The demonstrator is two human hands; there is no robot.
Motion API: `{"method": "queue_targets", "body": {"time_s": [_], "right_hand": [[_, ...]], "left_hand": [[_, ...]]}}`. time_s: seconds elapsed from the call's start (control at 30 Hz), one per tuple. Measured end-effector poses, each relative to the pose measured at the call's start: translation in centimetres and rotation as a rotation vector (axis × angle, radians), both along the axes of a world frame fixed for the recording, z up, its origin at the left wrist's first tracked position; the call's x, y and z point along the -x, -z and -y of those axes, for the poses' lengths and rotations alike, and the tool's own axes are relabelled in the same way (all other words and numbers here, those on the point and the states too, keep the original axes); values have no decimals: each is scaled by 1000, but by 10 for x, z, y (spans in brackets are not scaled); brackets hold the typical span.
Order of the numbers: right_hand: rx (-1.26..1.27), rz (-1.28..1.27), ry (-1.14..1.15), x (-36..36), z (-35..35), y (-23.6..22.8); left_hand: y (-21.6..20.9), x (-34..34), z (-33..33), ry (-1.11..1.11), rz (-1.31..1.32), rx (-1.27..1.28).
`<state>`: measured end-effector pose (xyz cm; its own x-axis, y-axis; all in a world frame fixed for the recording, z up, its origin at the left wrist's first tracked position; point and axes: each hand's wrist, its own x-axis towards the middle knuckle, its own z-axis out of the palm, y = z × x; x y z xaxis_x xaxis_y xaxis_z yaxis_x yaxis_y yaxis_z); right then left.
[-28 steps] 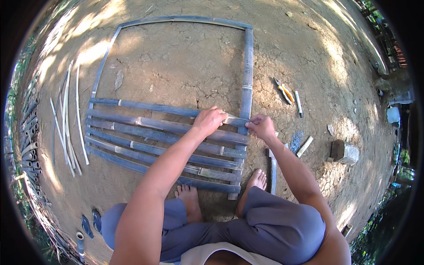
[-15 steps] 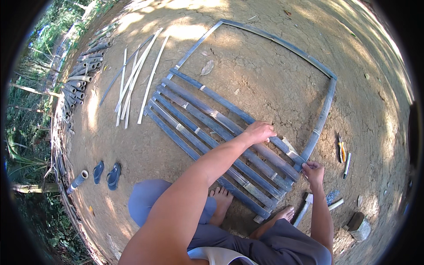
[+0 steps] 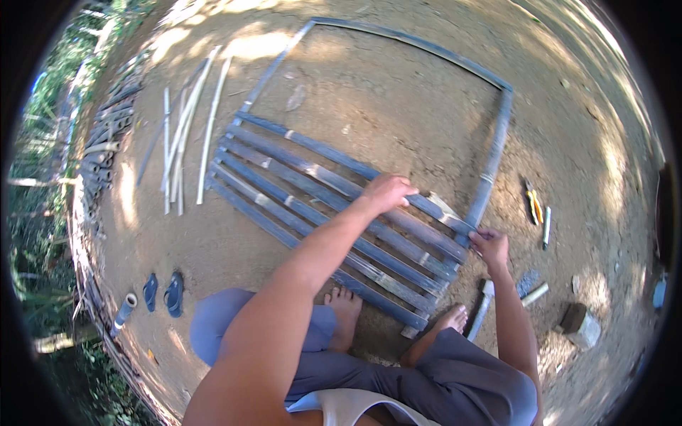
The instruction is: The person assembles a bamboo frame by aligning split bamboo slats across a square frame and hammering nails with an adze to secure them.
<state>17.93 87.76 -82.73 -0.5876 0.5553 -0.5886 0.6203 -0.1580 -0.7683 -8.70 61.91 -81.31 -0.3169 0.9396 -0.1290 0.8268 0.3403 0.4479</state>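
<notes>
The long, dark blue-grey slat of split bamboo (image 3: 330, 152) lies across the large rectangular frame of dark bamboo poles (image 3: 490, 170), as the slat farthest from the person's feet; its right end is at the frame's right side. The right hand (image 3: 490, 246) pinches this end between thumb and fingers. The left hand (image 3: 389, 193) lies over the slat with bent fingers; whether it grips or only presses, I cannot tell.

In my judgement, the slat could slide or turn out of line, because its rounded face sits on a rounded pole and I cannot see whether anything fastens it. Near the right end, a pale, rough flap of bamboo (image 3: 440, 204) stands out between the two hands; its edge could cut a bare finger. If the right hand pushes unevenly, the gap to the neighbouring brownish bamboo slat (image 3: 419, 228) could become too narrow.
</notes>
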Motion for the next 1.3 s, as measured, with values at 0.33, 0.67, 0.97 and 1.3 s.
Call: {"method": "queue_targets", "body": {"time_s": [0.33, 0.67, 0.97, 1.3], "right_hand": [[-47, 11, 9, 10, 19, -21], [-48, 39, -11, 9, 21, -18], [-32, 28, -31, 10, 21, -21], [32, 6, 10, 6, 22, -16]], "left_hand": [[-5, -1, 15, -43, 13, -62], [-7, -3, 18, -40, 11, -77], [-17, -6, 20, -46, -37, -139], [-24, -12, 28, -38, -87, -175]]}}
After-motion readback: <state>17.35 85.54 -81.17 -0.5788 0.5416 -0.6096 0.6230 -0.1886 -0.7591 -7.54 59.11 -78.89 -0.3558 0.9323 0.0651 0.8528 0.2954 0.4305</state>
